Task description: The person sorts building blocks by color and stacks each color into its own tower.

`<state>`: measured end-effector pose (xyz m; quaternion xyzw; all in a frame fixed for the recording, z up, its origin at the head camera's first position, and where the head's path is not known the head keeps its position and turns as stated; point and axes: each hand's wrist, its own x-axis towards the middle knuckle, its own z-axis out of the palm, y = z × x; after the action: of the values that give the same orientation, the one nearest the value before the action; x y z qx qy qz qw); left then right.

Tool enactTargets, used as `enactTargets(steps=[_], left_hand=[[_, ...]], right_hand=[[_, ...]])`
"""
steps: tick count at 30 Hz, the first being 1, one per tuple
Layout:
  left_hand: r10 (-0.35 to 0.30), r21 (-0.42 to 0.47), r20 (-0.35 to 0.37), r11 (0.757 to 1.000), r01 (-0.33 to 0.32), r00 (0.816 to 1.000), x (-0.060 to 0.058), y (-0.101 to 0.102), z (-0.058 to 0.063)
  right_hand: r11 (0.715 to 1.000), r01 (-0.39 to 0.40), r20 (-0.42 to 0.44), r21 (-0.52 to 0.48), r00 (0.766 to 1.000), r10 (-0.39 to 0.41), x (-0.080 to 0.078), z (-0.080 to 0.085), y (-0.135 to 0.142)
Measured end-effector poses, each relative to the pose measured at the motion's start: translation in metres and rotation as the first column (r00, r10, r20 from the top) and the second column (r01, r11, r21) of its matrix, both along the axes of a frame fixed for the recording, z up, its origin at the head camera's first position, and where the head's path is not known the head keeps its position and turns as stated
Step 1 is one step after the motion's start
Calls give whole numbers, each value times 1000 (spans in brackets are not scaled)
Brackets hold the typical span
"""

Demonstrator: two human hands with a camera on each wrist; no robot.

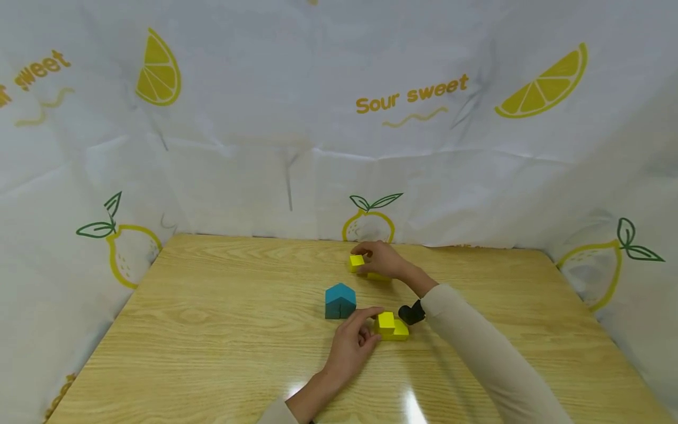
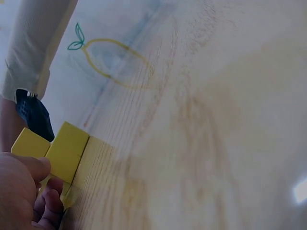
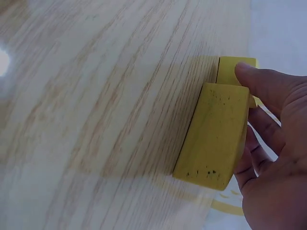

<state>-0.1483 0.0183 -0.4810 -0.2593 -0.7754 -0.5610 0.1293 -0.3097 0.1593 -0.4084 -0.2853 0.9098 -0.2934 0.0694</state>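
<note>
On the wooden table [image 1: 222, 330] my right hand [image 1: 382, 259] grips a yellow block piece [image 1: 357, 262] near the far edge; in the right wrist view the fingers curl round the yellow piece [image 3: 216, 136]. My left hand [image 1: 354, 340] touches a second yellow block piece [image 1: 391, 325] nearer to me, fingers curled against its left side; the left wrist view shows the yellow cubes [image 2: 67, 151] beside my fingertips [image 2: 36, 167]. A teal house-shaped block [image 1: 339, 301] stands just left of that hand, untouched.
A white cloth printed with lemons and "Sour sweet" [image 1: 413, 94] walls the table on three sides. A black wrist device [image 1: 411, 313] sits on the right forearm, over the near yellow piece. Bare wood spreads to the left and right.
</note>
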Motion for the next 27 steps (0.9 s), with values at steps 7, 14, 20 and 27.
enactTargets(steps=[7, 14, 20, 27], left_hand=[[-3, 2, -15, 1000, 3, 1000, 2, 2, 3], [-14, -1, 15, 1000, 14, 1000, 4, 1, 5], [-14, 0, 14, 1000, 14, 1000, 3, 1, 4], [-6, -2, 35, 1000, 6, 999, 2, 0, 3]], right_hand=[[998, 55, 50, -35, 997, -54, 1, 0, 1], [997, 56, 62, -47, 997, -53, 0, -1, 6], [993, 50, 59, -103, 997, -44, 2, 8, 18], [981, -24, 84, -195, 996, 41, 17, 26, 35]])
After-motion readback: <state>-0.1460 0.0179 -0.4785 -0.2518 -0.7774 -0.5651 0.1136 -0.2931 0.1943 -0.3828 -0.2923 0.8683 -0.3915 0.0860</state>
